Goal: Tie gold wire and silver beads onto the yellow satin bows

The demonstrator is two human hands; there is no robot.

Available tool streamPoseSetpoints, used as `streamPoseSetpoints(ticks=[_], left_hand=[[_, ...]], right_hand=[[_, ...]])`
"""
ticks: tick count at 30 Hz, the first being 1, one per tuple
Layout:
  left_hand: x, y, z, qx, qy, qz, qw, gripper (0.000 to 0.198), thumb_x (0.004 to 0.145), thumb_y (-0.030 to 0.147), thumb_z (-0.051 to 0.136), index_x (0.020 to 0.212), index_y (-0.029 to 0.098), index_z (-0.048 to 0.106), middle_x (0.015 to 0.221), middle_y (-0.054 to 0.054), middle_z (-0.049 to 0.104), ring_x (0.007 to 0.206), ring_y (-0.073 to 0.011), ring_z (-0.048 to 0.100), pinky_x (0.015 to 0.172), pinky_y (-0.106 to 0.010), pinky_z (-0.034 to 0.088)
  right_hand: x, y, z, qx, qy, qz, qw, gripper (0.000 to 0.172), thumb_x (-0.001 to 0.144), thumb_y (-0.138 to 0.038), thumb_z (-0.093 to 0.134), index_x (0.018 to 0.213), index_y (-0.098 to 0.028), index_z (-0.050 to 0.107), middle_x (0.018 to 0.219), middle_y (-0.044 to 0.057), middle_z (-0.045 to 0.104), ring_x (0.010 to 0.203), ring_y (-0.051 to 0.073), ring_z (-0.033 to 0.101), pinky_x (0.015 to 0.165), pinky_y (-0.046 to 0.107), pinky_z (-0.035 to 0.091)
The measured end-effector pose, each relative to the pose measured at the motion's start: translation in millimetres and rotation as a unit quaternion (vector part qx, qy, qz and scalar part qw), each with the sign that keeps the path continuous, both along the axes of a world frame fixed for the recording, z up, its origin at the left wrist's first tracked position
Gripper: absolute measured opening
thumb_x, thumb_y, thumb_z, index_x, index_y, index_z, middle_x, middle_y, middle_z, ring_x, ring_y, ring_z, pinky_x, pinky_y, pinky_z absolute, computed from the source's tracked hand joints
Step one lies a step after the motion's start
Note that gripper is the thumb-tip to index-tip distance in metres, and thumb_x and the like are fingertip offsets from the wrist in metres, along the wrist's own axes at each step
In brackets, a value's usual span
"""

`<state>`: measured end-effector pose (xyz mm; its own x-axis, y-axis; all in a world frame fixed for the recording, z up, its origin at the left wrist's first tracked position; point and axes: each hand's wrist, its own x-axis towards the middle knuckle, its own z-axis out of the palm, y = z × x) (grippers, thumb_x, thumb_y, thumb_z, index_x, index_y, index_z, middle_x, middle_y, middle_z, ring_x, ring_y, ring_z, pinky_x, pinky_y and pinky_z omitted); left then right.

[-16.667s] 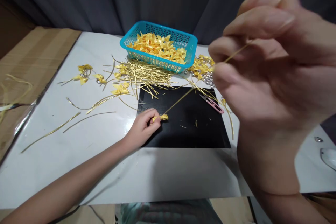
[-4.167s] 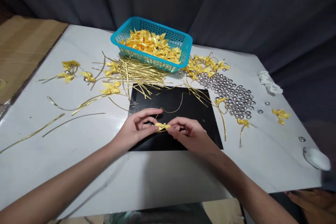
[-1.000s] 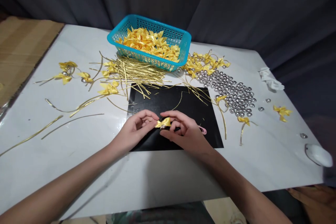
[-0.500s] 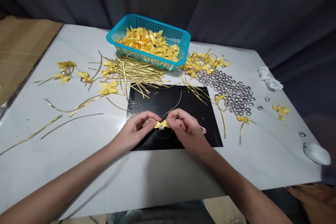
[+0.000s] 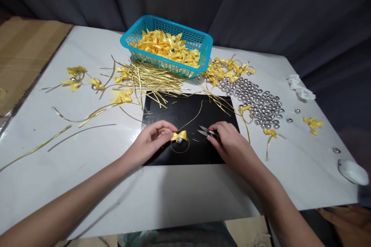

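Observation:
Over the black mat (image 5: 174, 158), my left hand (image 5: 155, 139) pinches the left end of a yellow ribbon bow (image 5: 182, 135). A small silver bell (image 5: 179, 140) hangs at the bow's middle, and a thin gold cord (image 5: 194, 117) loops below it and trails up to the right. To the right of the bow, my right hand (image 5: 228, 141) is closed around small thread snips (image 5: 204, 131). Their two blades are apart and point left toward the bow, not touching it. The handles are mostly hidden by my fingers.
A blue basket (image 5: 209, 52) of yellow bows stands at the back. Gold cords (image 5: 153, 79) lie before it. Silver bells (image 5: 257, 102) and finished-looking bows (image 5: 228, 70) spread on the right, near a white tissue (image 5: 300, 88) and a white mouse-like object (image 5: 353, 171).
My right hand has let go of the bow, moved right and picked up the snips from the mat. My left hand still pinches the bow in nearly the same place.

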<state>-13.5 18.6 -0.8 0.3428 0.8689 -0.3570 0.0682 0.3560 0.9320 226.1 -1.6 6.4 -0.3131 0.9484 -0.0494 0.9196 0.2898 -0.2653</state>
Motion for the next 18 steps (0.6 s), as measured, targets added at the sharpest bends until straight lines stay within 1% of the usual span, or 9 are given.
streamPoseSetpoints(ticks=[3, 6, 8, 9, 11, 13, 15, 18], left_hand=[[0.5, 0.2, 1.5, -0.001, -0.006, 0.005, 1.000, 0.014, 0.079, 0.031, 0.062, 0.083, 0.017, 0.062, 0.072, 0.002, 0.056, 0.067, -0.0084, 0.050, 0.064, -0.019, 0.037], [0.8, 0.5, 2.7, -0.004, -0.010, 0.010, 1.000, 0.014, 0.078, 0.030, 0.062, 0.082, 0.017, 0.061, 0.070, 0.003, 0.055, 0.065, -0.0082, 0.048, 0.062, -0.019, 0.037], [0.4, 0.6, 2.8, -0.006, -0.009, 0.012, 1.000, 0.015, 0.078, 0.030, 0.062, 0.082, 0.016, 0.061, 0.068, 0.003, 0.053, 0.063, -0.0080, 0.047, 0.061, -0.019, 0.036], [0.0, 0.7, 2.6, -0.007, -0.009, 0.011, 1.000, 0.015, 0.078, 0.030, 0.061, 0.083, 0.016, 0.061, 0.067, 0.003, 0.053, 0.063, -0.0080, 0.046, 0.060, -0.019, 0.036], [-0.9, 0.9, 1.9, -0.009, -0.010, 0.010, 1.000, 0.016, 0.078, 0.031, 0.061, 0.083, 0.016, 0.061, 0.066, 0.004, 0.052, 0.061, -0.0082, 0.046, 0.059, -0.019, 0.035], [-1.9, 1.3, 0.7, -0.010, -0.015, 0.008, 1.000, 0.016, 0.077, 0.030, 0.062, 0.084, 0.016, 0.061, 0.066, 0.003, 0.053, 0.061, -0.0088, 0.047, 0.060, -0.020, 0.036], [-2.5, 2.1, -0.5, -0.010, -0.019, 0.004, 1.000, 0.016, 0.077, 0.030, 0.062, 0.085, 0.016, 0.061, 0.067, 0.003, 0.054, 0.062, -0.0097, 0.048, 0.061, -0.021, 0.037], [-2.4, 3.4, -0.8, -0.008, -0.026, -0.004, 1.000, 0.015, 0.078, 0.029, 0.062, 0.086, 0.017, 0.060, 0.069, 0.003, 0.055, 0.064, -0.0100, 0.050, 0.062, -0.021, 0.038]], right_hand=[[0.6, 1.8, -5.0, -0.003, 0.028, -0.057, 0.998, 0.017, 0.089, -0.026, 0.042, 0.099, -0.015, 0.049, 0.095, 0.013, 0.059, 0.089, 0.024, 0.056, 0.071, 0.034, 0.046], [-2.2, 3.5, -2.8, -0.035, 0.102, -0.109, 0.988, 0.021, 0.090, -0.029, 0.039, 0.105, -0.015, 0.044, 0.092, 0.011, 0.059, 0.083, 0.020, 0.058, 0.068, 0.030, 0.046], [-6.5, 4.0, 1.9, -0.059, 0.158, -0.113, 0.979, 0.023, 0.091, -0.031, 0.037, 0.107, -0.015, 0.043, 0.084, 0.007, 0.057, 0.073, 0.016, 0.056, 0.064, 0.025, 0.044], [-9.4, 4.1, 4.6, -0.070, 0.186, -0.111, 0.974, 0.024, 0.091, -0.032, 0.037, 0.106, -0.016, 0.045, 0.076, 0.004, 0.054, 0.066, 0.013, 0.053, 0.060, 0.023, 0.043], [-15.5, 4.6, 9.9, -0.088, 0.241, -0.101, 0.961, 0.023, 0.091, -0.034, 0.038, 0.097, -0.016, 0.051, 0.061, -0.002, 0.044, 0.053, 0.009, 0.042, 0.052, 0.020, 0.037], [-21.0, 6.1, 14.1, -0.106, 0.285, -0.080, 0.949, 0.025, 0.090, -0.035, 0.041, 0.083, -0.015, 0.054, 0.053, -0.005, 0.034, 0.047, 0.007, 0.031, 0.046, 0.019, 0.029], [-24.5, 9.1, 17.2, -0.113, 0.302, -0.032, 0.946, 0.026, 0.088, -0.034, 0.044, 0.073, -0.015, 0.052, 0.051, -0.005, 0.033, 0.046, 0.006, 0.028, 0.045, 0.019, 0.026], [-25.4, 16.2, 20.9, -0.098, 0.279, 0.064, 0.953, 0.023, 0.084, -0.031, 0.051, 0.068, -0.014, 0.051, 0.052, -0.005, 0.039, 0.047, 0.005, 0.029, 0.046, 0.019, 0.026]])
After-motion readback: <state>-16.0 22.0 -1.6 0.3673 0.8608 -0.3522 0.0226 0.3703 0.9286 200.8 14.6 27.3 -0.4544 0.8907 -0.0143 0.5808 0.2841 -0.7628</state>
